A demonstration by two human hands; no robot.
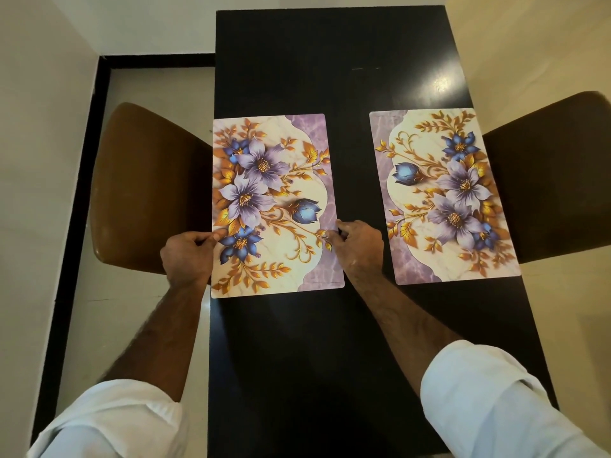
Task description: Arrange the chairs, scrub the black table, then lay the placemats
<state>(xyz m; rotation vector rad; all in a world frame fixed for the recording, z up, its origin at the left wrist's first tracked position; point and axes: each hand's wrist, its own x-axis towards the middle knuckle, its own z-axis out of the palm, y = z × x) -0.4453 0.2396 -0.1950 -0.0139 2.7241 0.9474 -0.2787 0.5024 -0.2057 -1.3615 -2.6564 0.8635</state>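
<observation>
Your left hand (188, 256) pinches the left edge of the left placemat (274, 193) between thumb and curled fingers. Your right hand (358, 246) pinches its right edge, so the mat is yours to steer while it lies flat on the black counter (330, 61). The risk sits on the left: that edge runs right along the counter's rim, above the seat of the left chair (148, 186), and I cannot tell whether it already overhangs a little. Drag the mat further left and it will likely hang over, where a sleeve or a pulled-out chair could catch it and tip it to the floor. The glossy top looks slippery, so an uneven pull from one hand could swing the mat crooked. Its near end already seems to lie slightly closer to you than that of the right placemat (443, 196), which rests well apart by the right chair (555, 180). Lifting by the pinched edges could also crease the thin sheet. Slide it flat, a touch inward, and let go with both hands together so neither drags a corner.
</observation>
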